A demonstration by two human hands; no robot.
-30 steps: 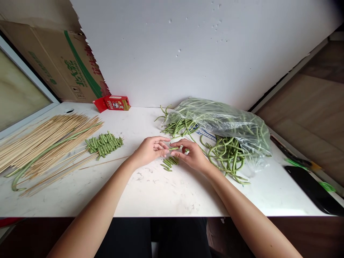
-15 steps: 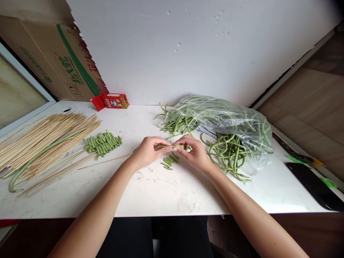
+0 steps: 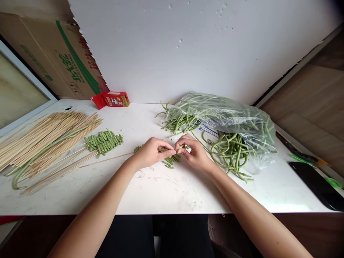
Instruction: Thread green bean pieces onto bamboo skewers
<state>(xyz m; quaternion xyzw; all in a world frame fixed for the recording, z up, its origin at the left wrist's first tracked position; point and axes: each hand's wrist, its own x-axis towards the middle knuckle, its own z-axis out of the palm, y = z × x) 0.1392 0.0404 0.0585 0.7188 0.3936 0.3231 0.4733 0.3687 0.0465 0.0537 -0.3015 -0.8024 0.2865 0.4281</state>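
Between my two hands, above the white table, is a thin green bean. My left hand (image 3: 152, 153) pinches its left part, thumb against fingers. My right hand (image 3: 192, 151) grips the bean (image 3: 180, 147) near its right part, fingertips almost touching those of the left. Just below them lies a small pile of short cut bean pieces (image 3: 169, 163). Partly hidden behind my left hand is a row of bean pieces (image 3: 138, 148), with a thin skewer (image 3: 107, 161) reaching left from it. Farther left, finished-looking rows of bean pieces on skewers (image 3: 104, 142) lie together.
A big bundle of bamboo skewers (image 3: 51, 138) lies at the left with one long bean (image 3: 53, 143) across it. At right, a clear plastic bag (image 3: 215, 111) spills long beans (image 3: 228, 152). A red box (image 3: 116, 99) stands at the back; a black phone (image 3: 313, 184) lies far right.
The fingertips have shifted: my left hand slid slightly right along the bean, and my right hand's fingers have curled and tilted. The view has moved a little.
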